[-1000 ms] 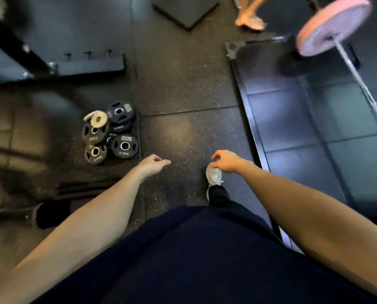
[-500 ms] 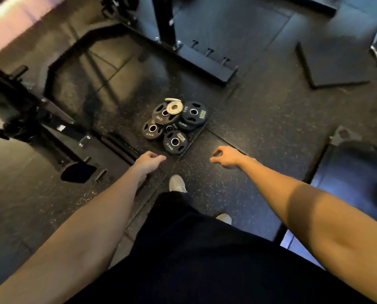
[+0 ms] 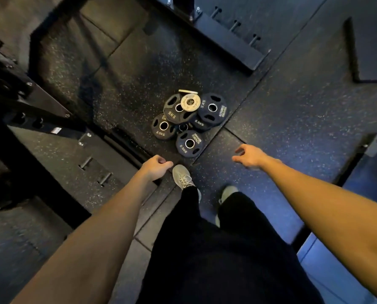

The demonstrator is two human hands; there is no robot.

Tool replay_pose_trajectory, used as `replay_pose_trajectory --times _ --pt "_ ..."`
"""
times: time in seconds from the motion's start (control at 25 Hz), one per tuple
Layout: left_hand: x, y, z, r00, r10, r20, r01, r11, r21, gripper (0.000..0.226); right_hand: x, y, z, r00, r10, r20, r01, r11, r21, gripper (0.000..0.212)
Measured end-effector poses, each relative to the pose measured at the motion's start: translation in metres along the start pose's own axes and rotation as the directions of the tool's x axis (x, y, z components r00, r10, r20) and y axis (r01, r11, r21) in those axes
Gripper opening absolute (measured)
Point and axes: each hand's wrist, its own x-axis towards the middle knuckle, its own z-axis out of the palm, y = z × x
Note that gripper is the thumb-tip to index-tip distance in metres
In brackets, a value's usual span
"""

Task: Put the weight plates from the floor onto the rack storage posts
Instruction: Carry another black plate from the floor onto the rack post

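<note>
Standing over a cluster of weight plates (image 3: 188, 120) lying flat on the floor (image 3: 282, 119), just ahead of the toes. Looking at black plates overlapping one another, some marked 5KG and some 2.5KG, with a small pale metal plate (image 3: 190, 102) resting on top toward the far side and another pale edge peeking out behind it. Hanging the left hand (image 3: 155, 166) just short of the nearest black plate (image 3: 189, 144), slightly to that plate's left, fingers loosely curled and holding nothing. Hanging the right hand (image 3: 249, 156) off to the right of the pile, a little farther from that same plate, fingers relaxed and spread downward, also holding nothing. Judging the left hand the closer of the two, though either seems within a bend's reach. Being round and flat, offering no long axis; likely needing fingers hooked through a grip slot or under a rim. Seeing short pegs (image 3: 236, 24) sticking up from a dark rack base beyond the pile, and more pegs (image 3: 95, 171) on another base at the left, nearer the left arm. Resting on speckled rubber flooring in seamed tiles, dim, with a raised mat (image 3: 372, 51) at far right. Judging nothing lifted yet.
</note>
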Motion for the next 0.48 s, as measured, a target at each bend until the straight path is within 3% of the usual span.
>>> replay_pose_trajectory --times 0.32,0.48 --pt "0.222 -0.016 0.023 0.994 -0.099 0.044 0.102 0.993 -0.065 0.037 0.231 0.024 0.045 0.992 0.104 0.065 -0.107 0.993 0.047 0.053" --pt "0.36 -0.045 0.064 0.992 -0.114 -0.047 0.111 0.992 -0.058 0.041 0.37 0.048 0.099 0.992 0.105 0.071 -0.108 0.993 0.051 0.058"
